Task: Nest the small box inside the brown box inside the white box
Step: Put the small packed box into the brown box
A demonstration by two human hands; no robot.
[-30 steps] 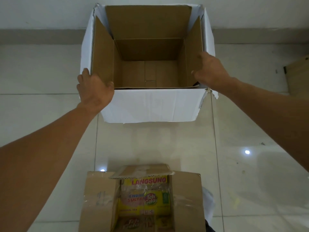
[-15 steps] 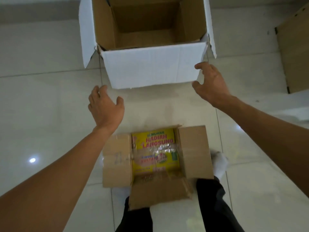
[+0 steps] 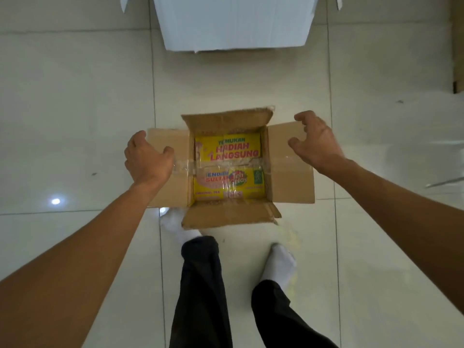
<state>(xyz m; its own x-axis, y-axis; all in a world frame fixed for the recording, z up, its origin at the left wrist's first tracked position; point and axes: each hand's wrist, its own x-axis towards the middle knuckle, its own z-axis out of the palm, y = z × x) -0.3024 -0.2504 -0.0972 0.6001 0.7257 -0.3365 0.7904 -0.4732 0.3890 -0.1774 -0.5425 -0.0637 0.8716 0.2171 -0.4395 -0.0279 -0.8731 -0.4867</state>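
Two feet in white socks (image 3: pixel 280 266) stand on the tiled floor (image 3: pixel 75 101). Just beyond, the brown box (image 3: pixel 291 172) is open with the small box (image 3: pixel 228 169) inside. Left hand (image 3: pixel 148 159) and right hand (image 3: pixel 317 144) are spread over its side flaps, holding nothing. Farther away stands the white box (image 3: pixel 233 23).

Dim, soft blur, floor (image 3: pixel 75 121) glare

Both bare forearms reach forward and down. The left hand (image 3: pixel 148 158) is palm down, fingers curled, thumb pointing inward. The right hand (image 3: pixel 316 141) is spread in a loose claw, fingers bent and parted, gripping nothing.
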